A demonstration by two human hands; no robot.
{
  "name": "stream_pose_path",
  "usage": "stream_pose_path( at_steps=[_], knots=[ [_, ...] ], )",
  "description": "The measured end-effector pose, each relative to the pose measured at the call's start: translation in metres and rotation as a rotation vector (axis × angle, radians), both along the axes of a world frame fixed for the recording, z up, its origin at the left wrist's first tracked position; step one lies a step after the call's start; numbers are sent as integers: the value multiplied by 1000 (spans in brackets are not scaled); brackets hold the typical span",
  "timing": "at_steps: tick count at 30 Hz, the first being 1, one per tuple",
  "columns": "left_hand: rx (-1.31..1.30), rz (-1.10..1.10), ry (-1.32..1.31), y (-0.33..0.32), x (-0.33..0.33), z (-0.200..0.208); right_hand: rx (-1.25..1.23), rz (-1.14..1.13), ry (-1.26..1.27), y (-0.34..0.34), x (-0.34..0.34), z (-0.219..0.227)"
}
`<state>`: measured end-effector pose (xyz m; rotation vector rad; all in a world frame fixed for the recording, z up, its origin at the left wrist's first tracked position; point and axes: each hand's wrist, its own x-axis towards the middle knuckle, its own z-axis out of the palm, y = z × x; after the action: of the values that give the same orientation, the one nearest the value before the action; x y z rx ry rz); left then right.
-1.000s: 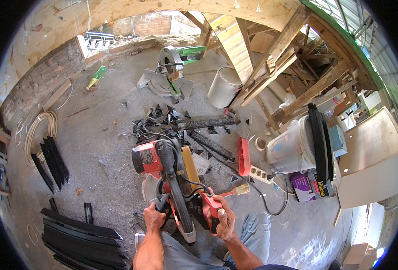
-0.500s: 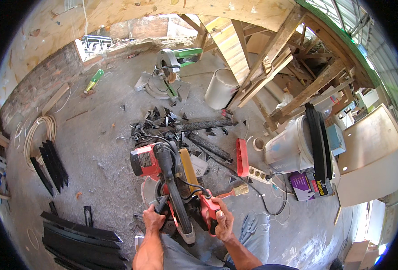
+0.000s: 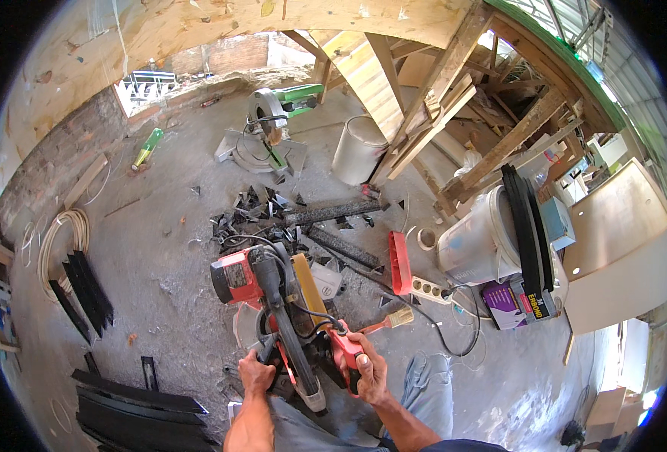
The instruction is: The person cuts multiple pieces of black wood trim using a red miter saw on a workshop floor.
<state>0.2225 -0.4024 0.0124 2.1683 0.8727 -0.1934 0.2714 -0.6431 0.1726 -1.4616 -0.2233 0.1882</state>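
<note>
A red and black miter saw [image 3: 278, 316] stands on the floor close in front of me. My right hand [image 3: 371, 369] is wrapped round its red handle [image 3: 344, 345], with the thumb on the near side. To the left of the blade guard, my left hand [image 3: 256, 372] is closed on a dark, bar-like piece [image 3: 269, 348]; whether this belongs to the saw or is a strip lying on it, I cannot tell. The saw's base is mostly hidden by its head and my hands. Small black offcuts [image 3: 250, 207] are heaped just beyond the saw.
Black strips [image 3: 137, 410] lie at the near left, others [image 3: 88, 290] beside a coiled hose [image 3: 51, 241]. A paintbrush [image 3: 397, 318], power strip [image 3: 428, 290] and cable lie right of the saw. Farther off stand a white bucket [image 3: 480, 237] and a green miter saw [image 3: 269, 132].
The whole scene sits slightly farther left and higher in the picture. Both hands keep the same grips, and the saw's head shows no clear movement.
</note>
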Motion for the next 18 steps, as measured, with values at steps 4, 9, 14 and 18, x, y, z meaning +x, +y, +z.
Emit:
stream_pose_path(
  at_steps=[4, 9, 14, 18],
  knots=[
    [21, -5, 28, -2, 2, 2, 8, 1, 9, -1, -1, 1],
    [20, -4, 40, -2, 2, 7, 10, 11, 38, -1, -3, 2],
    [7, -12, 20, 0, 2, 4, -2, 13, 9, -2, -2, 0],
    [3, -13, 10, -1, 3, 9, 9, 28, 11, 0, 0, 6]
  ],
)
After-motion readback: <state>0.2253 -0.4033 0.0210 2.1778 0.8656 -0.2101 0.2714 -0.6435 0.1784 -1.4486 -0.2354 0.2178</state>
